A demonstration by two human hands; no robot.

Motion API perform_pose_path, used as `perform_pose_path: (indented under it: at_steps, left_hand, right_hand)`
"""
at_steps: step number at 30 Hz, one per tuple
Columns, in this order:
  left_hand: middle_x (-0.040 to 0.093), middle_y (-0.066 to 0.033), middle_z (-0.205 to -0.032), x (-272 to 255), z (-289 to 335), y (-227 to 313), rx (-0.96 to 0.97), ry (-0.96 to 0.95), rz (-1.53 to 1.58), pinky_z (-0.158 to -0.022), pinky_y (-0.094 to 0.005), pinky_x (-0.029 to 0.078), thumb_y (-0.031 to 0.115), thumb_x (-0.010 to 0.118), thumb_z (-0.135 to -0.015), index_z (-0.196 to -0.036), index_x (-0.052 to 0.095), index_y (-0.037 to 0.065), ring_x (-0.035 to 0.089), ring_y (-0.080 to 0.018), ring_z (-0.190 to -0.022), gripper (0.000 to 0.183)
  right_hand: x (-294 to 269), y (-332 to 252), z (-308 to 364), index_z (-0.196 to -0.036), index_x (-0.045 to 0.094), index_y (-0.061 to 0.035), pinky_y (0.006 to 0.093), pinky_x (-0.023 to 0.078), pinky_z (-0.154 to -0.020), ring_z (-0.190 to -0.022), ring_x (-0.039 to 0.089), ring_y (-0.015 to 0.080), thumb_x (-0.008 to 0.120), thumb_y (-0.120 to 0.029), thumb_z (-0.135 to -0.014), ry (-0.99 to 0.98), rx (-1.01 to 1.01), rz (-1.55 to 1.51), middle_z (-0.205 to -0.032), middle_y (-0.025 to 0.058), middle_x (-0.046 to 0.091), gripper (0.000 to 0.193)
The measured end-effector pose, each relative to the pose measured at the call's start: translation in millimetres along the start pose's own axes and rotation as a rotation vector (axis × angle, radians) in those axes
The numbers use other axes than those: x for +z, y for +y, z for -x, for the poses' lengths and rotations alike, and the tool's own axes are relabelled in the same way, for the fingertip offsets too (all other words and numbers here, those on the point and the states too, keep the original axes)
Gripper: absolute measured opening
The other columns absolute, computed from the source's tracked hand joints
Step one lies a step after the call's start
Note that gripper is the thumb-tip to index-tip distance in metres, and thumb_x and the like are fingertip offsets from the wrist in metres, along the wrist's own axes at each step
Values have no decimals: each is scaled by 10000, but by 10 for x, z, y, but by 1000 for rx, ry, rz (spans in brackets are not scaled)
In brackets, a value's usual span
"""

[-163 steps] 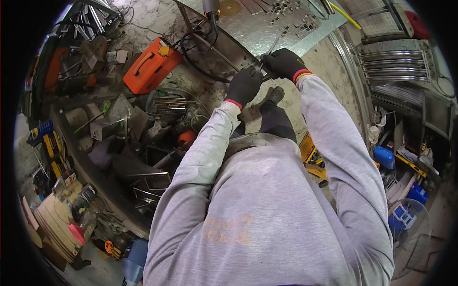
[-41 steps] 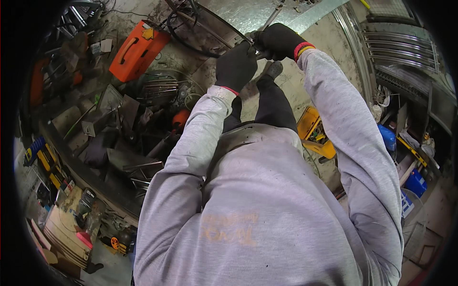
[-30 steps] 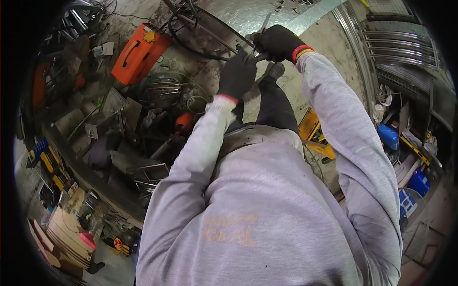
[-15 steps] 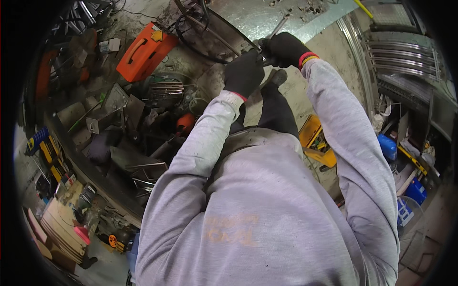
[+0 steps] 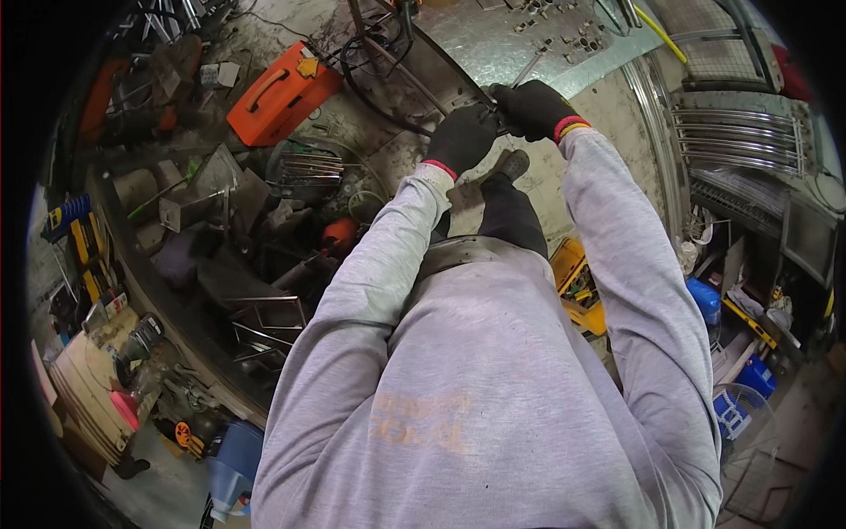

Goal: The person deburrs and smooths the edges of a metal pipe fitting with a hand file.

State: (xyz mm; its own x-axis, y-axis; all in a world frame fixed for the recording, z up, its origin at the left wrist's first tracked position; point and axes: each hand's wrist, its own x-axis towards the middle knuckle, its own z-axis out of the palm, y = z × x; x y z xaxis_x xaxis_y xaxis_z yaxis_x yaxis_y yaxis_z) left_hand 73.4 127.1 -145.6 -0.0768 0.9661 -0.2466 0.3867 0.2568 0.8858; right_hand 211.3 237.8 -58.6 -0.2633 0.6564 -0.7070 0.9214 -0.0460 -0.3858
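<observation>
Hands (image 5: 463,139) (image 5: 533,110) lower in view than earlier

— What pokes out past the black-gloved right hand (image 5: 533,110)?
— A thin, straight, silvery metal rod (image 5: 531,65), slanting toward the far right. Its near end is hidden at the glove.
— And the other piece?
— A long, dark-edged grey metal piece (image 5: 448,66), slanting from far left to near right. Its near end reaches the black-gloved left hand (image 5: 463,139); I can't tell whether rod and piece touch.
</observation>
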Motion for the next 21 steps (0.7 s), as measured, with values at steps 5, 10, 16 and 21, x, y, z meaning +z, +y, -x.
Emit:
perform_pose_path:
  at_steps: [5,10,16,21]
  left_hand:
    - [653,-60,-749,-55,16,189,-119,-116,155,-497,-331,478,317,572,-997,-970,671,27,607,-158,-545,307]
    - [646,-60,-764,-60,150,-16,-72,-54,202,-552,-329,494,325,590,-992,-1009,679,22,621,-149,-611,317]
    - [695,-200,-854,-134,714,127,-131,7,48,-724,-450,530,335,564,-1022,-1072,695,13,695,-330,-752,351]
    - [715,-262,-971,-107,220,252,62,134,-283,-819,-572,517,376,562,-1018,-1067,702,60,680,-478,-950,349]
  right_hand:
    - [-52,215,0,-834,732,2,373,577,-563,-534,685,236,506,-599,-1009,-63,-52,-162,-691,112,699,665]
    - [6,-51,16,-811,717,-12,365,566,-575,-555,691,223,493,-523,-1002,-8,-79,36,-700,110,707,590]
    - [36,158,-158,-965,695,-76,386,574,-548,-546,708,233,551,-262,-1017,-20,-186,300,-666,98,685,241]
    - [29,160,-133,-1058,698,-104,367,531,-496,-487,654,196,558,-255,-1030,129,-532,304,-678,74,688,208]
